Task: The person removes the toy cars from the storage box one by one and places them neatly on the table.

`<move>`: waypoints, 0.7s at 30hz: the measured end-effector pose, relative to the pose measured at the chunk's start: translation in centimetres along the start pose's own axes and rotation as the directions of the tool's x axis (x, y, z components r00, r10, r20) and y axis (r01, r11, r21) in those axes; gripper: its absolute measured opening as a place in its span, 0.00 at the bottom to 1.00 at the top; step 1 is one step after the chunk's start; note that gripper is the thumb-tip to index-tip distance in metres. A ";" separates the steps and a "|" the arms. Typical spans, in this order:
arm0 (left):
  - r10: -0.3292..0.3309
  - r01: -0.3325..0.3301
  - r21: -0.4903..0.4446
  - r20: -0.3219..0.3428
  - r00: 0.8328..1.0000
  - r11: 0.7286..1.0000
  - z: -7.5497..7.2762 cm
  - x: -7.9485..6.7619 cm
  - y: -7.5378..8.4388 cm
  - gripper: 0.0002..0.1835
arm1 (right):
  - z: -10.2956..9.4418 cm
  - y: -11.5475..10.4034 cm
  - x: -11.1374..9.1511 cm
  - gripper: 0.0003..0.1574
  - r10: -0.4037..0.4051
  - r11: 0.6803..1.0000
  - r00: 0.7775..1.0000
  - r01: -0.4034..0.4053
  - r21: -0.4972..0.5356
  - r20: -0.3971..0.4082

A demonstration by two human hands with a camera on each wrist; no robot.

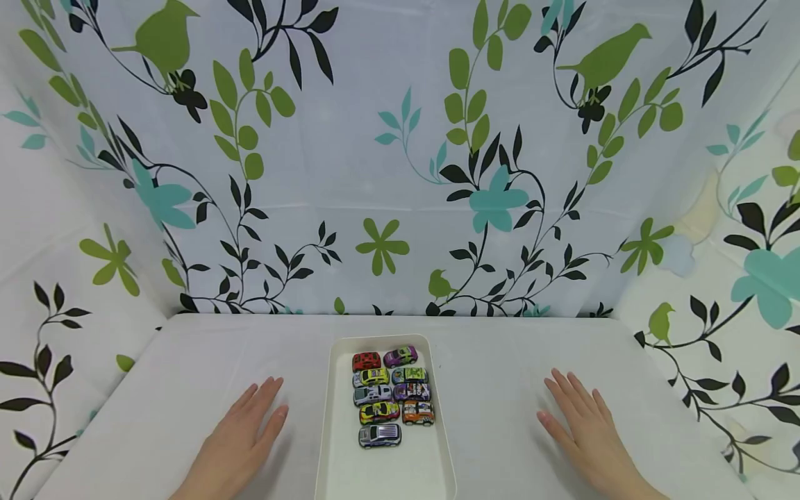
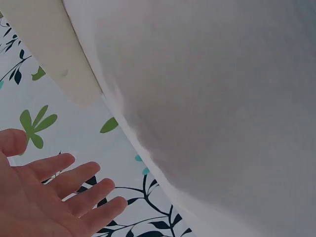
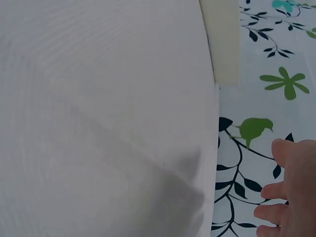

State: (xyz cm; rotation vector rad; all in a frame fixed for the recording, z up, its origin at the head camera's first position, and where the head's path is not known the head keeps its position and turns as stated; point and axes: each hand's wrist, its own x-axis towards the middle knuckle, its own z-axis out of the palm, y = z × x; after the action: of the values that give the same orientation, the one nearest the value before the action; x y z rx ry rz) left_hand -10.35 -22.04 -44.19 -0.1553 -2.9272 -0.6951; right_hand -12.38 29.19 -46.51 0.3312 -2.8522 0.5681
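A white rectangular tray (image 1: 387, 478) lies between my two hands in the head view, with several small toy cars in two columns toward its far end. Among them are a red car (image 1: 366, 361), a purple and green car (image 1: 401, 356), an orange car (image 1: 417, 412) and, nearest me, a grey car (image 1: 380, 435). To the left of the tray, apart from it, is my left hand (image 1: 236, 439), fingers extended and holding nothing. My right hand (image 1: 586, 434) is right of the tray, fingers likewise spread and nothing held. Both wrist views show the hands with straight, relaxed fingers.
The tray stands on a white table (image 1: 500, 389). Behind and on both sides hangs a white cloth (image 1: 387, 180) printed with leaves, birds and flowers. A cream strip (image 2: 54, 44) runs along the table's edge in the left wrist view.
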 end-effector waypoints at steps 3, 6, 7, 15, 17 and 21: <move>-0.042 0.045 -0.077 0.036 0.998 0.996 0.2 0.1 0.6 0.31 | 0.6 -0.7 0.2 0.37 -0.013 1.000 1.000 0.013 0.021 -0.008; -0.079 0.088 -0.131 0.075 0.994 0.987 0.3 0.3 1.2 0.33 | 1.3 -1.4 0.3 0.36 -0.048 0.998 0.998 0.050 0.034 -0.038; -0.082 0.093 -0.147 0.081 0.993 0.985 0.4 0.3 1.4 0.33 | 1.5 -1.6 0.3 0.35 -0.064 0.997 0.997 0.066 0.039 -0.051; -0.112 0.149 -0.267 0.147 0.983 0.952 0.7 0.9 2.8 0.32 | 2.8 -3.2 0.7 0.34 -0.113 0.991 0.989 0.120 0.062 -0.095; -0.119 0.162 -0.317 0.152 0.981 0.935 0.7 0.9 3.1 0.31 | 3.1 -3.6 0.8 0.33 -0.116 0.990 0.989 0.123 0.068 -0.096; -0.121 0.176 -0.394 0.162 0.979 0.902 1.0 0.9 3.8 0.29 | 3.4 -4.7 1.2 0.33 -0.125 0.987 0.988 0.133 0.087 -0.092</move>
State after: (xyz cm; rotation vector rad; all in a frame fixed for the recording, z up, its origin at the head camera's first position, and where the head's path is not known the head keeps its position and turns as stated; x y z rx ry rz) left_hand -10.88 -18.14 -43.28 -0.0158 -2.8955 -1.3674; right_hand -12.83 23.45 -47.63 0.4908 -2.7040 0.6728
